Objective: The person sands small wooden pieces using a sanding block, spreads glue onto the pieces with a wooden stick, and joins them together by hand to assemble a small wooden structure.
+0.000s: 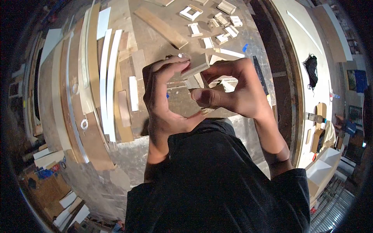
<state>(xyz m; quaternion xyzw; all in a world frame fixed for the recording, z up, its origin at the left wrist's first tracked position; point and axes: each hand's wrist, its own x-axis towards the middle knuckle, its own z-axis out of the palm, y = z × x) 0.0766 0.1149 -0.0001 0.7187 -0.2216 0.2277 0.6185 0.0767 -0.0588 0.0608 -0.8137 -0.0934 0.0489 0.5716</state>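
A small wooden assembly (pixel 195 66) of short pale pieces is held up between my two hands, over the near edge of the worktable. My left hand (pixel 160 95) curls round its left side, with the fingertips at the upper board and the thumb reaching to the lower end. My right hand (pixel 241 87) pinches the middle piece from the right, its thumb in front and its fingers partly hidden behind the wood. Past my hands, several similar small wooden assemblies (pixel 232 31) lie on the table, along with a square wooden frame (pixel 190 13).
A long brown board (pixel 161 28) lies across the worktable (pixel 155 42). Long white strips (pixel 110 77) and boards are stacked at the left. On the right, a pale panel (pixel 289 35) carries a black cord bundle (pixel 310 70) and a hammer-like tool (pixel 316 117).
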